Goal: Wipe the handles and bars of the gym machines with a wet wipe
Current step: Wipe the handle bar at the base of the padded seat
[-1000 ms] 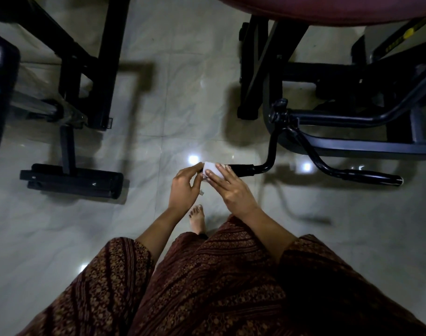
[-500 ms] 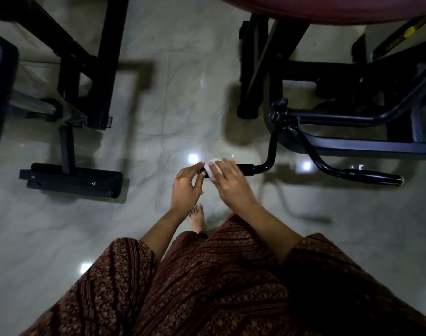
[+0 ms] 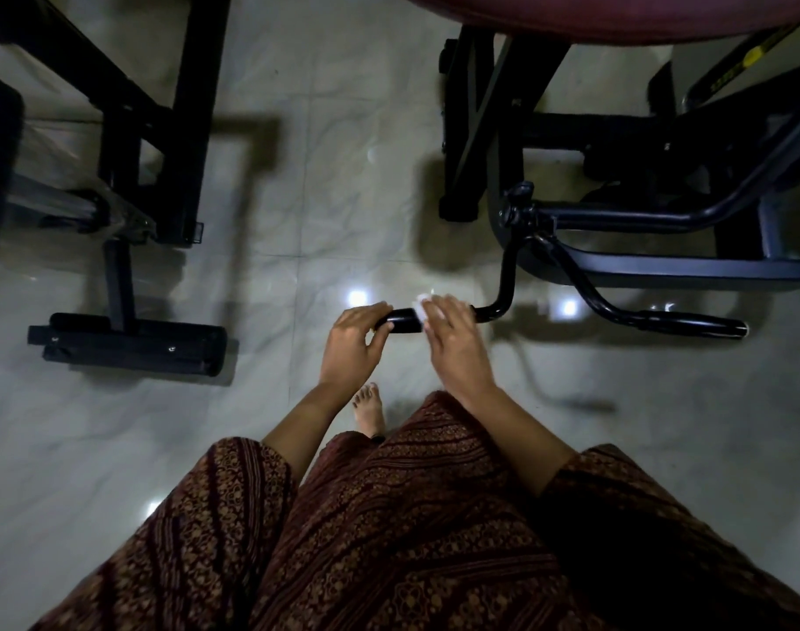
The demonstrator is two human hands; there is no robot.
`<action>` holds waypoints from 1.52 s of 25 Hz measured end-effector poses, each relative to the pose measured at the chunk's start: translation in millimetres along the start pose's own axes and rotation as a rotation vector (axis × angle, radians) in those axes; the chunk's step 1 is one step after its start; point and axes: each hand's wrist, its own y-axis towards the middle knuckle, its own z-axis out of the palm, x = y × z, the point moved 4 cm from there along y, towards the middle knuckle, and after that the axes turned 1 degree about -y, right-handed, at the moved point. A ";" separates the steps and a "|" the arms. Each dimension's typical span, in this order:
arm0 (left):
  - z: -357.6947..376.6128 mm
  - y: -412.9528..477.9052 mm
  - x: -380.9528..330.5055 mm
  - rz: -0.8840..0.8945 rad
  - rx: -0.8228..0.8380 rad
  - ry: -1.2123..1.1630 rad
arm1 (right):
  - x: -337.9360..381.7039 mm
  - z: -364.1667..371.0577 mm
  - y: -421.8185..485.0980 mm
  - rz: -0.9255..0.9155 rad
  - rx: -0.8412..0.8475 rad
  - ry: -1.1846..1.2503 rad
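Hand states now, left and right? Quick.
Left hand: grips the end of the black handle.
Right hand: holds the wet wipe on the handle.

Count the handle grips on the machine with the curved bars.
2: the near grip, between the left hand and right hand, wet wipe on it; the far grip, further right, untouched. More may be hidden.
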 end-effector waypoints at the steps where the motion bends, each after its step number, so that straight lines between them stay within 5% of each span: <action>1: -1.0 0.2 1.0 0.008 0.022 -0.005 | 12.0 5.1 0.8 -0.118 0.011 0.024; 4: -3.2 1.8 4.9 0.040 0.050 -0.002 | -4.3 -3.0 7.9 -0.230 -0.014 0.007; 9: -4.8 16.4 -4.4 0.088 0.100 -0.001 | -36.5 -12.1 -10.8 0.269 -0.097 0.090; 14: 9.4 45.7 -19.8 0.256 0.270 0.091 | -35.3 -13.5 -17.5 0.044 -0.178 0.086; 23: 48.0 109.9 -71.6 0.743 0.626 0.213 | -43.6 -17.8 -19.1 0.352 -0.353 0.216; 31: 104.1 148.5 -92.6 1.233 0.949 0.241 | -2.4 1.7 -13.6 0.876 -0.661 0.302; 38: 130.5 146.3 -99.2 1.607 1.496 0.306 | 87.6 40.4 21.4 1.440 -0.946 0.197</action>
